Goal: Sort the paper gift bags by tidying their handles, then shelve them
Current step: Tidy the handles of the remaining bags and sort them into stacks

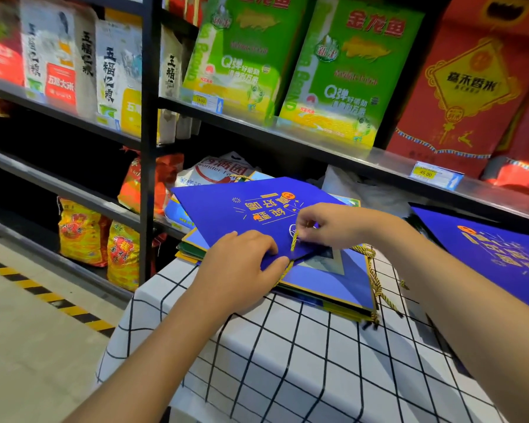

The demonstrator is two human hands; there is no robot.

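Left hand (245, 254) presses flat on the top blue gift bag (242, 215) atop the table's stack while right hand (321, 222) pinches its gold cord handle (294, 239), tidying underway, shelving all ahead, I'd say.

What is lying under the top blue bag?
Under the top blue bag lies a stack of flat bags with gold cord handles, on a checked cloth. Their number is hidden.
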